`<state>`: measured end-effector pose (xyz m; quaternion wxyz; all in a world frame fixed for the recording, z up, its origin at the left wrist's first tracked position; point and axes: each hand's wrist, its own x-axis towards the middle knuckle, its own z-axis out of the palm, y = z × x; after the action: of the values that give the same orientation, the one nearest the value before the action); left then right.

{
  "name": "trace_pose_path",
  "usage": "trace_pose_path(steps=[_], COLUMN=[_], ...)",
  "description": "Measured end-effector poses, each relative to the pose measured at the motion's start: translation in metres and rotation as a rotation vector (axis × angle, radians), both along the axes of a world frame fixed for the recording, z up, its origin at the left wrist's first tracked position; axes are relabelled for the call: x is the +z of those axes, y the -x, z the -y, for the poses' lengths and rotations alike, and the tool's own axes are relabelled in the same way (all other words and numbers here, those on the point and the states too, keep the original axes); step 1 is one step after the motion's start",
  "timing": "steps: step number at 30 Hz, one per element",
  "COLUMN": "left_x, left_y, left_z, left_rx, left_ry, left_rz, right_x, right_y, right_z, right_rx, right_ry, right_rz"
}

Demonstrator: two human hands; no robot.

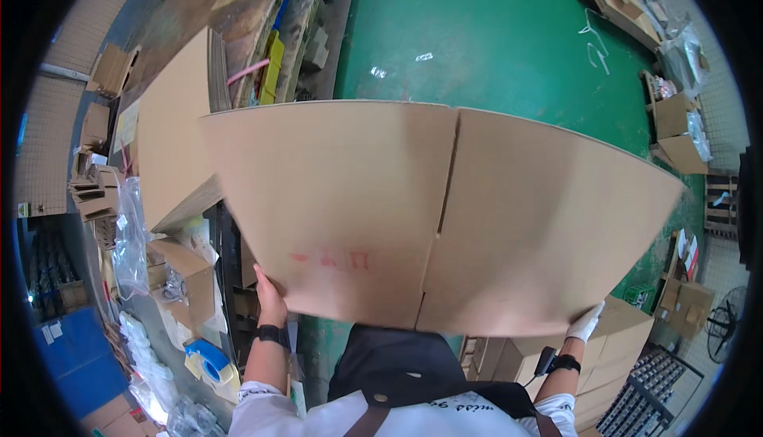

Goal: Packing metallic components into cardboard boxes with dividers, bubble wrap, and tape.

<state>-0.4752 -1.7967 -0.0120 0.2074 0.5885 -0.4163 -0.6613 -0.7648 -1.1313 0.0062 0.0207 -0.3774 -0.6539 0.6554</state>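
A large flattened cardboard box [524, 222] spans the middle of the head view, held out in front of my body. A slit and crease run down near its centre, and faint red print marks its lower left. My bare left hand [271, 300] grips its lower left corner, with the thumb along the side edge. At the lower right corner, my right hand [586, 322], in a white glove, is closed on the edge. The fingers behind the cardboard are hidden for both hands.
To the left, a stack of flat cardboard sheets [179, 131] stands on a workbench. An open carton [187, 282] and a blue tape dispenser [208, 357] are nearby. Closed cartons [616, 341] stand by my right arm. Beyond lies the green floor [477, 31]; a fan [722, 326] is far right.
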Motion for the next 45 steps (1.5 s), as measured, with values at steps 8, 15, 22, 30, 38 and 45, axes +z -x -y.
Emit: trace_pose_path(steps=[8,15,22,30,38,45], left_x=[0.237,0.251,0.245,0.253,0.302,0.37], left_y=[0.098,0.133,0.134,0.138,0.092,0.073], left_z=[-0.083,-0.122,-0.133,-0.122,-0.094,0.024], left_rx=[0.076,0.011,-0.158,-0.329,-0.658,-0.993], left_ry=[0.048,-0.165,0.089,0.04,-0.045,0.044], left_rz=[-0.753,-0.631,-0.469,-0.465,-0.379,0.009], right_x=[0.152,0.269,0.339,0.297,0.348,0.355], right_y=[0.046,0.077,0.055,0.133,0.12,0.037], right_z=[0.014,-0.021,0.148,0.12,0.148,0.257], right_rx=[0.285,0.641,2.184,1.953,1.69,1.204], right_ry=[0.595,0.268,-1.189,-0.716,-1.132,-0.335], right_rz=[-0.537,-0.522,0.043,0.055,-0.122,0.033])
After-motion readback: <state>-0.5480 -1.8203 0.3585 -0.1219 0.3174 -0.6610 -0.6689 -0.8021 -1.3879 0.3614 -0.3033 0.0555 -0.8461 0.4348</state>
